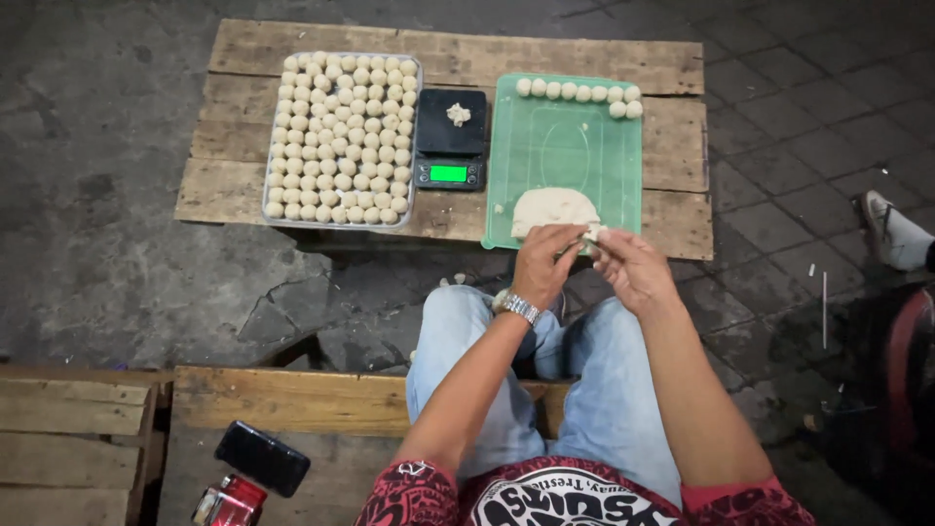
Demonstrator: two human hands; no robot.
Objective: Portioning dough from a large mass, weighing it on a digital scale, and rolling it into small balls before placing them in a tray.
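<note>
The left hand, a metal watch at its wrist, and the right hand met just over the near edge of the green plastic tray. Between their fingertips they pinched a small pale piece of dough, both hands curled closed around it. The large flattened lump of pale dough lay on the tray directly beyond the hands, almost touching the left fingers. A short row of small round dough balls sat along the tray's far edge, well apart from the hands. To the left stood a black digital scale bearing a dough scrap, then a metal tray packed with dough balls, all on the weathered wooden pallet surface.
</note>
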